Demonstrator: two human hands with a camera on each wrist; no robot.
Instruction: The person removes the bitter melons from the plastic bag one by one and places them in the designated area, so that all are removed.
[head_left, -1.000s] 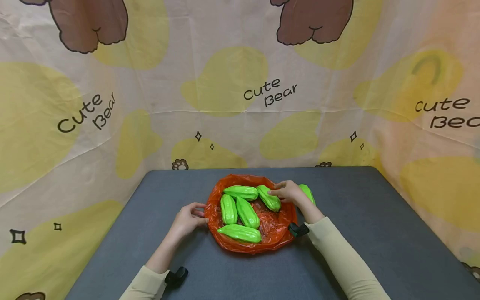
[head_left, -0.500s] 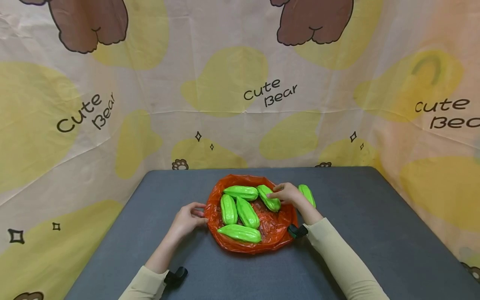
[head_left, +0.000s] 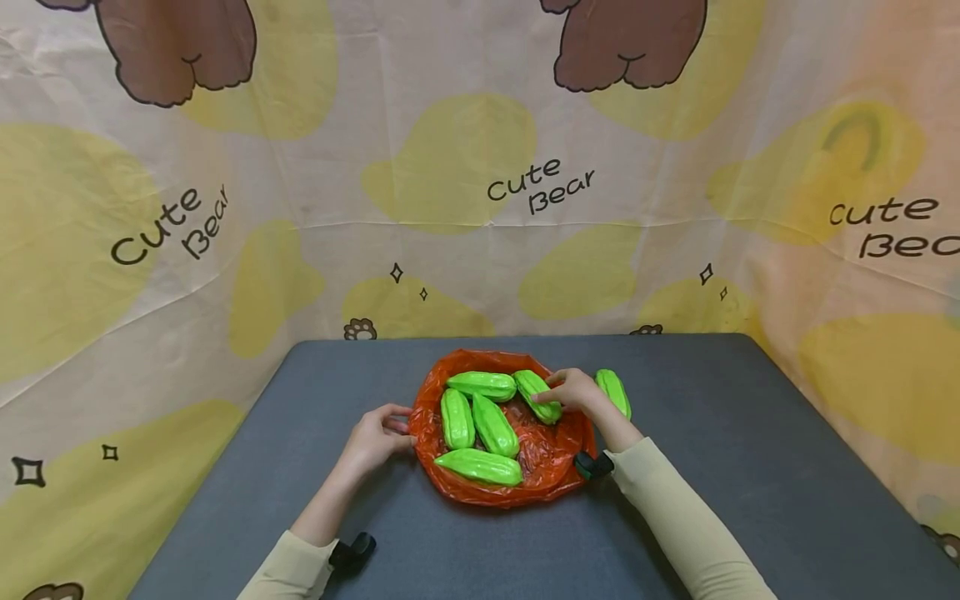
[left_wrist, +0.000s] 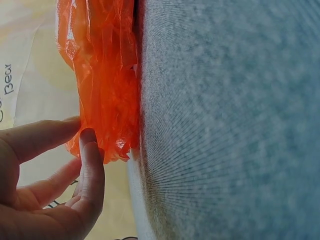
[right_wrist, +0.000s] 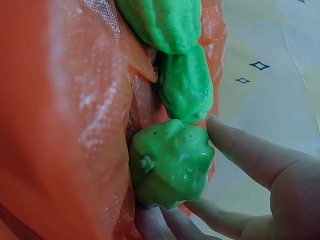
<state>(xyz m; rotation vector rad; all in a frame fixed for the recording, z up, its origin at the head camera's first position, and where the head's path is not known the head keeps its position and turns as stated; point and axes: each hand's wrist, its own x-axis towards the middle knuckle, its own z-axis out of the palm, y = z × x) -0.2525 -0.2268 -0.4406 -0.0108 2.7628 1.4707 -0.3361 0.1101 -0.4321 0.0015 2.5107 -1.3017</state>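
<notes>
An orange-red plastic bag (head_left: 551, 454), its rim rolled into a round shape, lies on the table with several bright green bitter melons (head_left: 483, 467) inside. At its left edge, my left hand (head_left: 375, 437) pinches the plastic (left_wrist: 107, 95) between thumb and fingers, seen close up in the left wrist view. My right hand (head_left: 581, 389) reaches over the back right rim and grips the melon lying there (head_left: 531, 390). In the right wrist view, thumb and fingers lie on opposite sides of this lumpy melon (right_wrist: 172, 165), its stem end facing the camera.
One more green melon (head_left: 613, 392) lies outside the bag, just right of the right hand. The grey-blue table (head_left: 720, 417) is backed by a printed curtain (head_left: 450, 167). Black straps (head_left: 352, 554) circle both wrists.
My right hand has shifted slightly down over the melon at the back right, whose position barely differs. The left hand and the bag stay where they were.
</notes>
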